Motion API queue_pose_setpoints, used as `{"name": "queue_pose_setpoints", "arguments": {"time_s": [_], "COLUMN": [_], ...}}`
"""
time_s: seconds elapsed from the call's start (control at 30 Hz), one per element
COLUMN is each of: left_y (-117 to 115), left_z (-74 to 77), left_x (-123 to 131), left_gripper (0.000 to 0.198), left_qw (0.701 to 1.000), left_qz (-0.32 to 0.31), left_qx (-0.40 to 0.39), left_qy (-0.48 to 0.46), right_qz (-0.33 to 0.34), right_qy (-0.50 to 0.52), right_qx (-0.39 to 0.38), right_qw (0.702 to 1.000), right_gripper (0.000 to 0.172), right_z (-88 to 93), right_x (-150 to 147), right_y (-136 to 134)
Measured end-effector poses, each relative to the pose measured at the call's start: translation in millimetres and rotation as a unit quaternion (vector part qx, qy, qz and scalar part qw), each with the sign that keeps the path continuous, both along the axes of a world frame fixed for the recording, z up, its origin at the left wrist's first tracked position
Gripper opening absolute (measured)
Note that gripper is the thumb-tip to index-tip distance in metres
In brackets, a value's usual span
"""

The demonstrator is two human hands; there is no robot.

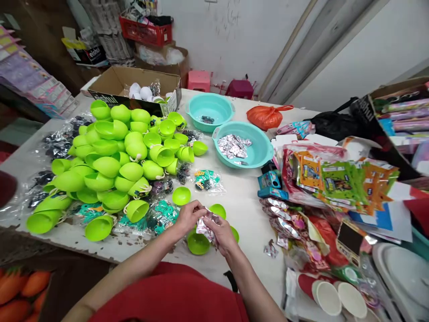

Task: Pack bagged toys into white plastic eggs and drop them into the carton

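My left hand (pixel 189 218) and my right hand (pixel 222 231) meet near the table's front edge. Between them is a small silvery-pink foil packet (pixel 204 229), pinched by the fingers of both. Beneath and around the hands lie bright green egg-shaped shell halves, one open cup (pixel 198 243) directly under the packet and another (pixel 181 196) just beyond my left hand. A teal basin (pixel 264 152) farther back contains many similar foil packets (pixel 233 146). Left of my hands, clear bags with teal and black figures (pixel 164 215) lie against a large heap of green shells (pixel 107 166).
Behind the heap stands a cardboard box (pixel 134 78) with white balls. A second teal basin (pixel 211 105) holds a few dark pieces. An orange plastic bag (pixel 264 117) sits at the back. Orange and green pouches (pixel 342 183), snack packs and paper cups (pixel 328 297) crowd the right side.
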State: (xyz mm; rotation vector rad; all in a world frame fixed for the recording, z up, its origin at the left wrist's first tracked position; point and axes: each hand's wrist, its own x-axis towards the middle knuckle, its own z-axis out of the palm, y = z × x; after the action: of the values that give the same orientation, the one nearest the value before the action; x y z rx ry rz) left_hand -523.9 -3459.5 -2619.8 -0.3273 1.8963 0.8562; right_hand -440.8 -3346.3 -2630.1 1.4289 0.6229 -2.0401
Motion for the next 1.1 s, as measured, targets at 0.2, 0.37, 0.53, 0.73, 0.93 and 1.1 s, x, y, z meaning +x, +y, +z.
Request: {"name": "queue_pose_setpoints", "arguments": {"time_s": [0.2,0.37,0.53,0.73,0.93,1.1], "left_y": [-16,-14,6,-11,-8,25], "left_z": [3.1,8.9,12.6,19.8,31.7,7.4], "left_x": [11,17,41,36,54,59], "left_gripper": [0.029,0.033,0.029,0.019,0.040,0.023], "left_qw": [0.993,0.982,0.981,0.975,0.962,0.963], "left_qz": [-0.035,-0.142,-0.105,-0.156,-0.258,-0.263], "left_qx": [-0.106,-0.106,-0.031,-0.048,-0.083,-0.030], "left_qy": [0.031,0.069,-0.158,-0.148,-0.030,-0.050], "right_qz": [-0.031,-0.049,-0.075,-0.089,-0.077,-0.071], "right_qy": [-0.070,-0.091,-0.098,-0.114,-0.118,-0.107], "right_qx": [-0.020,-0.001,0.021,0.053,0.071,0.044], "right_qw": [0.997,0.995,0.992,0.988,0.987,0.991], "right_gripper": [0.046,0.047,0.047,0.053,0.050,0.051], "right_z": [-5.4,-5.3,0.3,-0.4,8.4,18.3], "right_x": [30,39,44,65,86,93], "right_y": [18,18,12,28,29,22]}}
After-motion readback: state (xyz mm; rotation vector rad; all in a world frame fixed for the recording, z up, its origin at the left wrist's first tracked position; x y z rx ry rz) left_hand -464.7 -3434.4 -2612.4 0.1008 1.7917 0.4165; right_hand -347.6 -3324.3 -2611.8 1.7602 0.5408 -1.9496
